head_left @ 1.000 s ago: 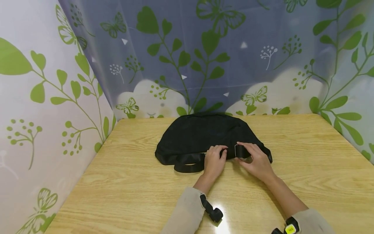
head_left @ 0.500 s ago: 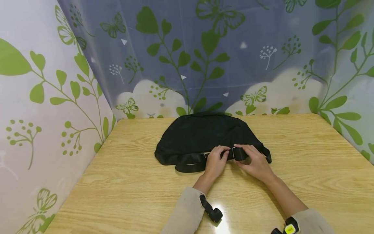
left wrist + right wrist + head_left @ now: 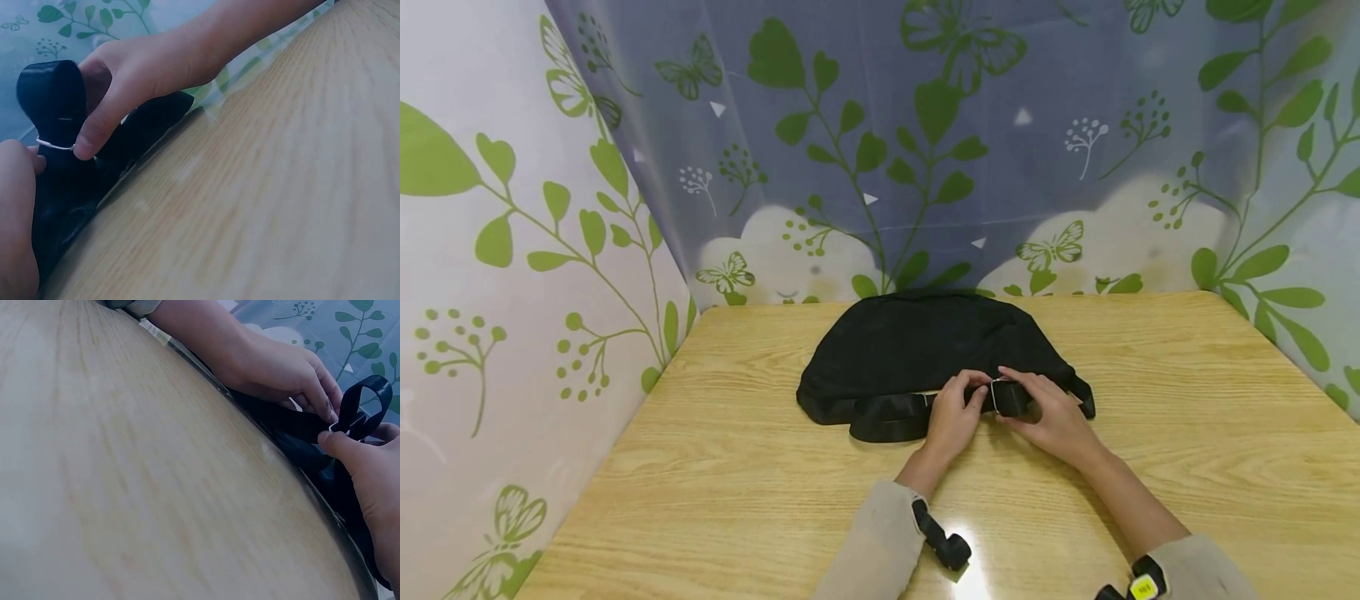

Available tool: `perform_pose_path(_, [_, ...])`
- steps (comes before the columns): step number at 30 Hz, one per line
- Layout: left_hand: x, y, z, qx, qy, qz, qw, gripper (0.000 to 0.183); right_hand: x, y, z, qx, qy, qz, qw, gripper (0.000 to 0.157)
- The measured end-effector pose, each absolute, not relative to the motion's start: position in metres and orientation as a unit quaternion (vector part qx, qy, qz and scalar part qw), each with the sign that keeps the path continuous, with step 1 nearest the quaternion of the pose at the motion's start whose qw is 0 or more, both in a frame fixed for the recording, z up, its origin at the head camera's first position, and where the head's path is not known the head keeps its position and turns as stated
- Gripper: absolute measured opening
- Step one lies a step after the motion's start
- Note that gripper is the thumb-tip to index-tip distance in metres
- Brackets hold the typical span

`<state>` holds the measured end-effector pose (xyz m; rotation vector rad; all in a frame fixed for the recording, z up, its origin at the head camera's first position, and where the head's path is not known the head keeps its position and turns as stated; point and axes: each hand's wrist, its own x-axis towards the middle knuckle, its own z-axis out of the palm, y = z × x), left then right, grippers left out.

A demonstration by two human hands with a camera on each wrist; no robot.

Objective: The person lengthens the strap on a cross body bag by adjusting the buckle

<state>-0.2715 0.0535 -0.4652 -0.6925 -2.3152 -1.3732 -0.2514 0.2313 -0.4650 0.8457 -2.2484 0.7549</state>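
Note:
A black fabric bag (image 3: 917,346) lies flat on the wooden table, its strap (image 3: 887,421) along the near side. My left hand (image 3: 953,417) pinches the strap just left of a silver-coloured metal buckle (image 3: 995,397). My right hand (image 3: 1051,418) holds that buckle between thumb and fingers, with a raised loop of strap beside it. In the right wrist view the strap loop (image 3: 367,394) stands up from the buckle (image 3: 337,427), right at both hands' fingertips. The left wrist view shows the right thumb on the buckle (image 3: 55,145).
The wooden table (image 3: 715,500) reaches back to a patterned cloth backdrop (image 3: 865,150) behind the bag. Another patterned cloth (image 3: 497,317) hangs along the left side. Black straps with small devices (image 3: 943,537) sit on both sleeves.
My right hand and the buckle have shifted slightly left along the strap, closer to the left hand. The left hand has stayed nearly in place, and the bag body has hardly moved.

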Motion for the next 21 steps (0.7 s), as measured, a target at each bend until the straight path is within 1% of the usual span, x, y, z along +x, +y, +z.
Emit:
perform_pose_path(2, [-0.2717,0.0538,-0.4653,-0.237,-0.813,-0.5,0.181,0.009,-0.2506,0.2307,-0.4649,0.312,-0.853,0.288,0.303,0.074])
perform_pose_path(6, [-0.2725,0.054,-0.465,-0.236,-0.802,-0.517,0.185,0.009,-0.2499,0.2303,-0.4647,0.297,-0.86,0.294,0.293,0.066])
perform_pose_path(9, [-0.2726,0.0543,-0.4645,-0.239,-0.802,-0.518,0.178,0.012,-0.25,0.2307,-0.4646,0.295,-0.86,0.293,0.297,0.062])
perform_pose_path(11, [-0.2722,0.0542,-0.4647,-0.245,-0.806,-0.514,0.161,0.018,-0.2503,0.2312,-0.4647,0.3,-0.856,0.291,0.304,0.061])
perform_pose_path(16, [-0.2712,0.0535,-0.4666,-0.275,-0.831,-0.474,0.097,0.046,-0.2523,0.2328,-0.466,0.318,-0.846,0.281,0.323,0.062])
perform_pose_path(19, [-0.2707,0.053,-0.4673,-0.29,-0.846,-0.441,0.074,0.055,-0.2541,0.2334,-0.4672,0.33,-0.844,0.271,0.324,0.063])
perform_pose_path(21, [-0.2706,0.0528,-0.4673,-0.296,-0.852,-0.424,0.074,0.057,-0.2545,0.2336,-0.4678,0.335,-0.845,0.269,0.32,0.063])
